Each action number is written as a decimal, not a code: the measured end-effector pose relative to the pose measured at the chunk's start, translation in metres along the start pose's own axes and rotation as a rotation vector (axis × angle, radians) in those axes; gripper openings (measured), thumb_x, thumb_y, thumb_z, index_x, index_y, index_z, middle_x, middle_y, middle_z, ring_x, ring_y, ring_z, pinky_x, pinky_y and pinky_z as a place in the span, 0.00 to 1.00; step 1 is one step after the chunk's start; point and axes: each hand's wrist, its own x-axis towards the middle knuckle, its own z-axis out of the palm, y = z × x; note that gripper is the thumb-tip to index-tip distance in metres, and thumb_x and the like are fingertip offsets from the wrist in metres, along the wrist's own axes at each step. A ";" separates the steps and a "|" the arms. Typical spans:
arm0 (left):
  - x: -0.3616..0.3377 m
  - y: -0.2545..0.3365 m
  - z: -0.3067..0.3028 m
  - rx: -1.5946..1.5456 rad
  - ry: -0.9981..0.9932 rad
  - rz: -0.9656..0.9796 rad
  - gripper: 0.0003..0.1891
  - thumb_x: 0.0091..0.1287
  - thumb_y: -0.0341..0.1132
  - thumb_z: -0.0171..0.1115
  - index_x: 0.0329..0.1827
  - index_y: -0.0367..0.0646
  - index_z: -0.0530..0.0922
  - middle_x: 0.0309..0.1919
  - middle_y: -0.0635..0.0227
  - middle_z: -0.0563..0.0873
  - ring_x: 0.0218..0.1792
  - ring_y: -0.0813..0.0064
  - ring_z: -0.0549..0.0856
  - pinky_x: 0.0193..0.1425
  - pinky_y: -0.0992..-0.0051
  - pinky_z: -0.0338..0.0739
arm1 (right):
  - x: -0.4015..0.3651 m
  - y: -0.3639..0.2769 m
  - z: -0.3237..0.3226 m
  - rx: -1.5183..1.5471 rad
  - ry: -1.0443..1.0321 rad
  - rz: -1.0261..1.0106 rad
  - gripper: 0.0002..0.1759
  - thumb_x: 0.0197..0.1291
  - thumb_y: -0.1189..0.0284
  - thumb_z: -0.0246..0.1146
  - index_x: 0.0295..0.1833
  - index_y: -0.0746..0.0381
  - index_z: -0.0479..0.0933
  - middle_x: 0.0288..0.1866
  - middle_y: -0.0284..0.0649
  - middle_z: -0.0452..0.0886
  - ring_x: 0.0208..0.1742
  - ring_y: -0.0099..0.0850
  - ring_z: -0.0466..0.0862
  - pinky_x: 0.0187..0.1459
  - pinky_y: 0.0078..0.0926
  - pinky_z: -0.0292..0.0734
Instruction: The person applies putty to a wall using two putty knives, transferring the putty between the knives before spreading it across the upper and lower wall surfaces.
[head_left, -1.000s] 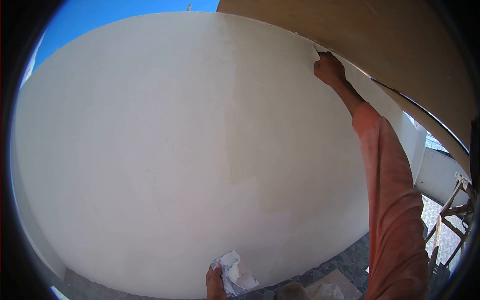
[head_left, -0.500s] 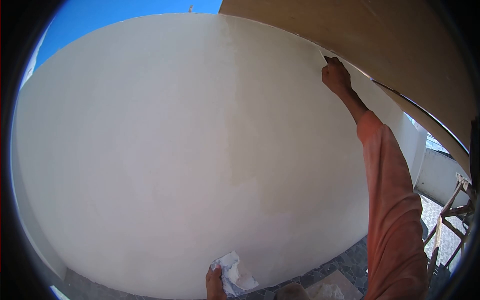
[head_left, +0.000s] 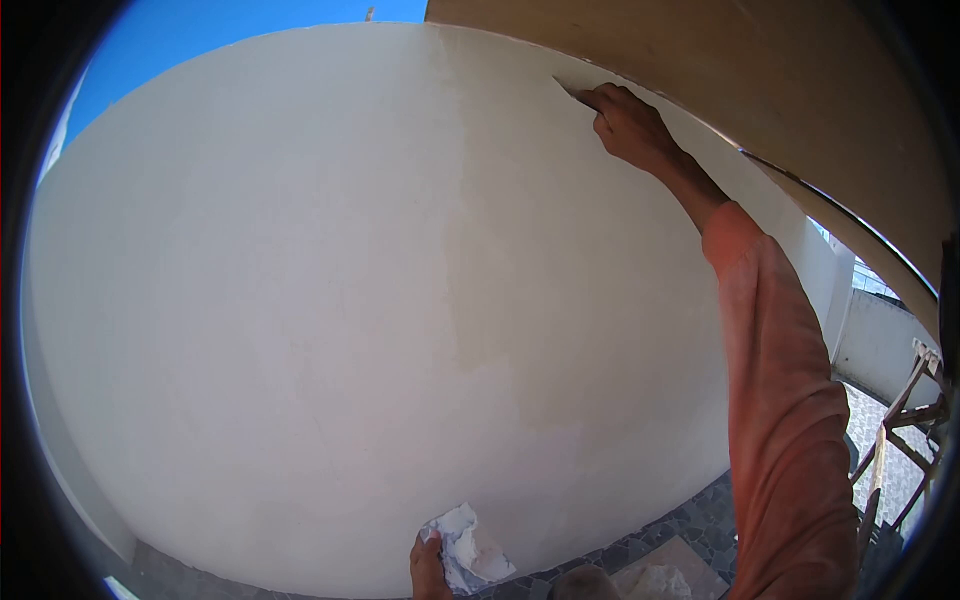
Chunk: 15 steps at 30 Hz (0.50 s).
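High on the pale plastered wall (head_left: 300,300), my right hand (head_left: 635,130) grips a putty knife (head_left: 568,90), its thin blade at the wall surface just under the overhang. Fingers closed, my left hand (head_left: 428,570) holds a small flat plate loaded with white putty (head_left: 465,545) low in front of the wall. My left thumb lies over the plate's near edge; most of the plate is covered by the putty. A darker, damp-looking patch (head_left: 490,290) runs down the middle of the wall, beside a lighter area on the left.
A brown overhang (head_left: 740,70) slopes across the upper right, meeting the wall top. A wooden trestle (head_left: 890,430) stands at the right. Below, on the dark stone-patterned floor (head_left: 625,548), lies a pale board (head_left: 700,572) with a whitish lump (head_left: 660,583) on it.
My right hand has moved left along the top of the wall with the putty knife, and the blade now points left. My left hand and the putty have hardly moved.
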 end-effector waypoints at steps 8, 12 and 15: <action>-0.002 0.003 0.001 0.114 0.027 0.006 0.24 0.74 0.35 0.44 0.69 0.30 0.69 0.66 0.56 0.76 0.67 0.65 0.74 0.73 0.69 0.65 | -0.042 0.060 0.015 -0.156 -0.055 0.564 0.20 0.63 0.70 0.54 0.58 0.68 0.75 0.53 0.53 0.79 0.53 0.50 0.82 0.54 0.49 0.80; 0.001 -0.001 -0.002 0.114 0.018 0.006 0.25 0.74 0.35 0.44 0.70 0.30 0.68 0.67 0.56 0.76 0.68 0.65 0.73 0.73 0.69 0.65 | -0.041 0.062 0.021 -0.139 -0.080 0.619 0.20 0.62 0.69 0.54 0.56 0.69 0.76 0.52 0.57 0.79 0.53 0.53 0.82 0.54 0.49 0.79; 0.012 -0.017 -0.011 -0.069 -0.013 -0.002 0.21 0.76 0.35 0.45 0.66 0.31 0.69 0.58 0.56 0.81 0.58 0.63 0.81 0.65 0.66 0.74 | -0.030 0.046 0.023 -0.143 -0.113 0.591 0.20 0.63 0.69 0.54 0.57 0.67 0.76 0.54 0.53 0.79 0.54 0.50 0.82 0.54 0.50 0.80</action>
